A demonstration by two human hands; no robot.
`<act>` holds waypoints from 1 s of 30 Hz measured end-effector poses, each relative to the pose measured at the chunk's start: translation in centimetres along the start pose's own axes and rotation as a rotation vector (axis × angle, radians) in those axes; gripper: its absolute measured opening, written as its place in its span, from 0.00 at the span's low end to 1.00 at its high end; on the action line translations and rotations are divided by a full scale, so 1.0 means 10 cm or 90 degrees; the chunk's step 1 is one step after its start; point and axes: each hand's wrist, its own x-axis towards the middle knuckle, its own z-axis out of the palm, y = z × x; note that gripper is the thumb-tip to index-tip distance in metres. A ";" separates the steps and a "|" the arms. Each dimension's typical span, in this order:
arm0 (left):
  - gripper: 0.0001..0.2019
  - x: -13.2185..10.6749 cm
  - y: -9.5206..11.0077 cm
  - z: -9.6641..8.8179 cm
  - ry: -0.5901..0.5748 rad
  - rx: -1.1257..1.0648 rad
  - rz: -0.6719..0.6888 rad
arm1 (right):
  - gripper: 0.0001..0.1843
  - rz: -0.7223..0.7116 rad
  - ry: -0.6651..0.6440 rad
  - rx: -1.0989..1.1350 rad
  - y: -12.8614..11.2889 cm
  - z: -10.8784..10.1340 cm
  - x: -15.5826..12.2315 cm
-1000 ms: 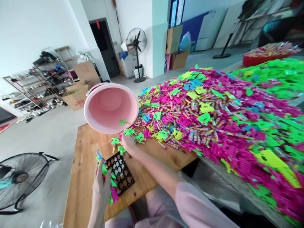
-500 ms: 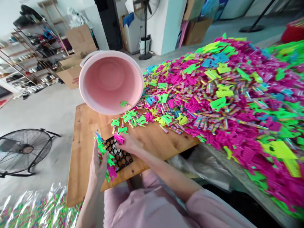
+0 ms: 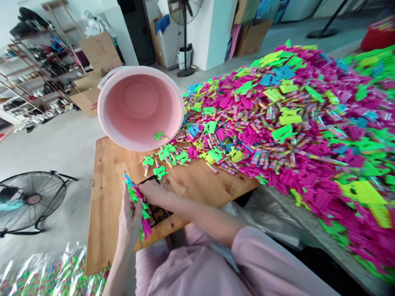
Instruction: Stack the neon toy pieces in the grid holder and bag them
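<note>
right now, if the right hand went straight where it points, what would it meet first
Likely the stack of plastic pieces in the left hand; depth is unclear, and the right hand could be touching it.

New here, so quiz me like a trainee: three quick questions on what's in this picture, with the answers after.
1. Which hand holds the stack of plastic pieces?
2. True or false: the pink bucket is full to the rim.
3. The right hand partly hides: A) a fan; B) a black grid; C) a cardboard box.

Key: 1. The left hand. 2. False; its bottom shows. 3. B.
</note>
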 end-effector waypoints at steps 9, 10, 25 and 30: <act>0.30 -0.14 0.02 -0.07 0.019 0.043 0.047 | 0.15 -0.074 0.139 -0.019 0.56 -0.19 -0.01; 0.29 -0.16 0.01 -0.07 0.026 0.048 0.050 | 0.15 -0.053 0.154 -0.053 0.67 -0.26 0.01; 0.28 -0.10 -0.01 -0.18 0.007 0.060 0.057 | 0.16 0.078 0.162 0.339 0.46 0.22 0.00; 0.27 -0.14 0.05 -0.10 0.035 0.051 0.063 | 0.08 0.105 0.156 0.286 0.27 0.36 0.06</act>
